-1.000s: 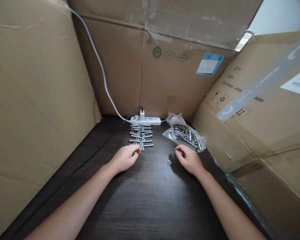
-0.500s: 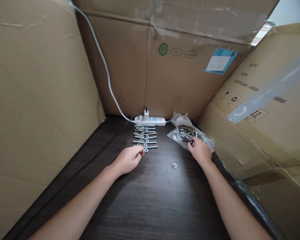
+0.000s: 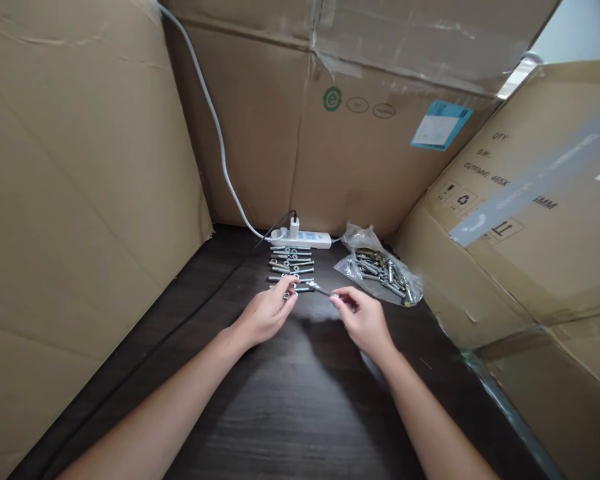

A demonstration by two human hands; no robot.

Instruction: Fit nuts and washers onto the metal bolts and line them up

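My right hand (image 3: 365, 320) pinches a bolt (image 3: 323, 289) at its right end. The bolt points left over the dark table, with metal pieces, apparently a nut or washers, at its far end. Facing it, my left hand (image 3: 267, 312) has thumb and forefinger apart, close to that end but with a gap. Just beyond my left fingertips lie rows of bolts (image 3: 305, 263) with nuts and washers between them. A small nut or washer (image 3: 287, 295) is by my left thumb. To the right, an open clear plastic bag (image 3: 350, 268) holds loose bolts (image 3: 390, 273).
A white power strip (image 3: 320, 240) with a plug and black cable stands behind the bolt rows. A white cord (image 3: 215, 137) runs up the back. Cardboard walls (image 3: 250, 153) enclose the dark wood table (image 3: 250, 413) at left, back and right.
My right hand has moved left from the bag, bringing a bolt out. My left hand has turned and its fingers have parted. The loose washers on the table are now hidden behind my right hand.
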